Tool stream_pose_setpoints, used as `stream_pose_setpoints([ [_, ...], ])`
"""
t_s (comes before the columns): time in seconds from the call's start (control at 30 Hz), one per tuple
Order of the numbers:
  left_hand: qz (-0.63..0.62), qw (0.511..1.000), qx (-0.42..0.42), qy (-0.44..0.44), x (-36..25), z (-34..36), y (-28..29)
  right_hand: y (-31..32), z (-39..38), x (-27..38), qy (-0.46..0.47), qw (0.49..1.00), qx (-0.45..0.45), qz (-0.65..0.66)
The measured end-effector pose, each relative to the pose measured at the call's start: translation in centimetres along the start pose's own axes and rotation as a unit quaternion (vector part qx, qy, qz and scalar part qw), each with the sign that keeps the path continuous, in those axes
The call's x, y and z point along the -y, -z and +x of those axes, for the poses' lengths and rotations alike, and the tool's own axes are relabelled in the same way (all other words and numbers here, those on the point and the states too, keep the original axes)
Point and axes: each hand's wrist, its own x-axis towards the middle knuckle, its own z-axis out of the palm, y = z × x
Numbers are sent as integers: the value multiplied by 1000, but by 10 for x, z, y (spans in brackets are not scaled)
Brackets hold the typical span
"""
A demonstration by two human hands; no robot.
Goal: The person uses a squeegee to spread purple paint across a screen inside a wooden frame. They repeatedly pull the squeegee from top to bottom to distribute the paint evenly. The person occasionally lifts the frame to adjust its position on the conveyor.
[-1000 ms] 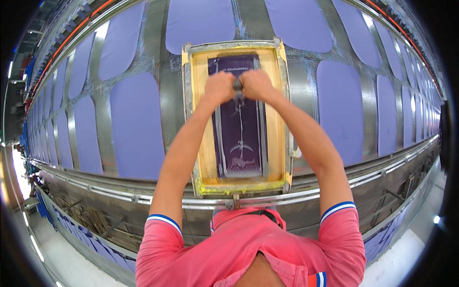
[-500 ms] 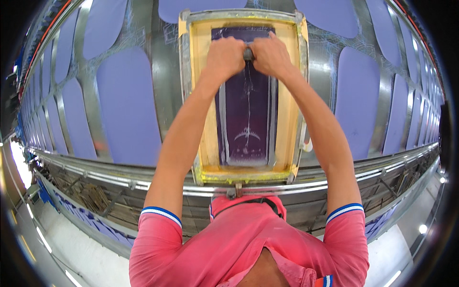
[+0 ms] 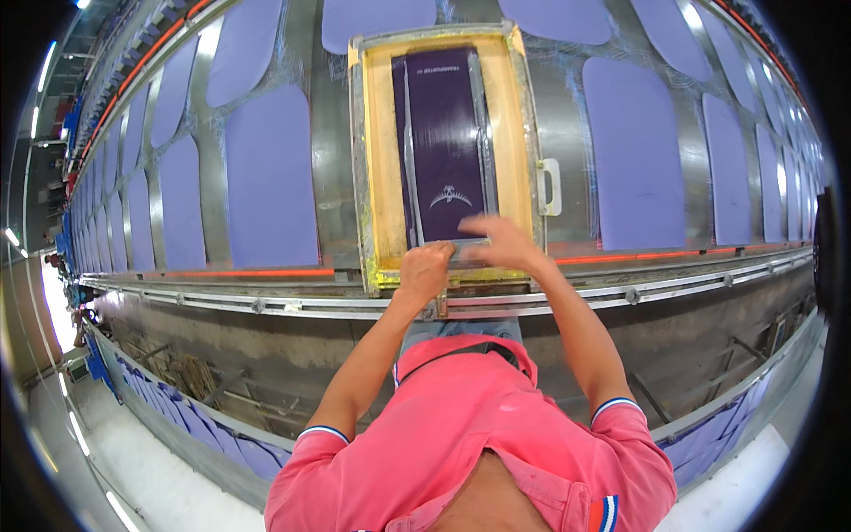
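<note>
A screen-printing frame (image 3: 359,168), yellow-stained, lies on the long table in front of me. Its dark purple mesh panel (image 3: 443,133) shows a pale curved design near the close end and is edged by grey strips. At the frame's near end my left hand (image 3: 427,269) is closed around a squeegee (image 3: 461,252), mostly hidden by my fingers. Beside it, my right hand (image 3: 498,244) has its fingers stretched out and apart over the squeegee's right end; motion blurs it a little.
Flat lavender panels (image 3: 634,155) lie in rows on the metal table (image 3: 563,133) to both sides. A white handle (image 3: 550,186) sticks out at the frame's right side. A metal rail (image 3: 585,303) runs along the near edge. More lavender pieces (image 3: 195,412) hang below.
Both hands have come from the frame's far end to its near end. My right hand has let go of the squeegee and spread its fingers. The mesh now looks smoother and darker.
</note>
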Motion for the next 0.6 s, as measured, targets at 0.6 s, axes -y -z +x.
stream_pose_setpoints([
  [0.6, -37, 998, -44, 8, 66, -42, 60, 25, 89, -29, -253, 868, -427, 17],
])
